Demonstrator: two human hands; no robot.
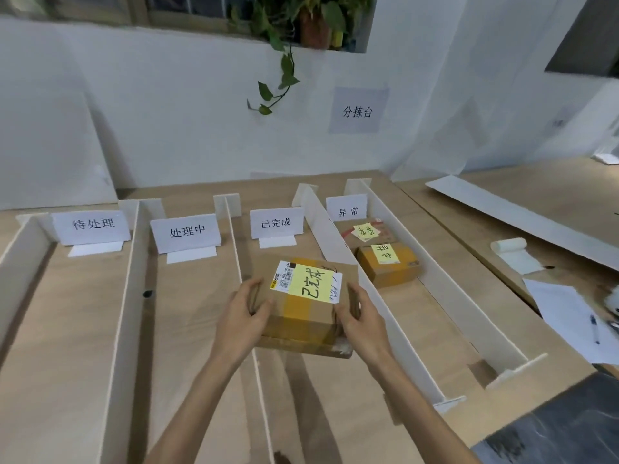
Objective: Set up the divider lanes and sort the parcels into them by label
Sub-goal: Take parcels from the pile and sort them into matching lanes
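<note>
parcel (301, 316): held over third lane (335, 396), writing lengthwise along it.
left hand (243, 313): fingers clasped on left side.
right hand (360, 318): clasped on right side.

White-painted wall (167, 112). Wood-framed window (184, 8) at top, potted trailing plant (288, 67) on its sill. Paper sign (357, 111) on wall, reading 分拣台. Light wooden table (67, 329); second wooden table (569, 202) beside its right edge.

near parcel (303, 309): third lane (328, 390) | far parcel (390, 266): fourth lane (445, 329), right
</note>
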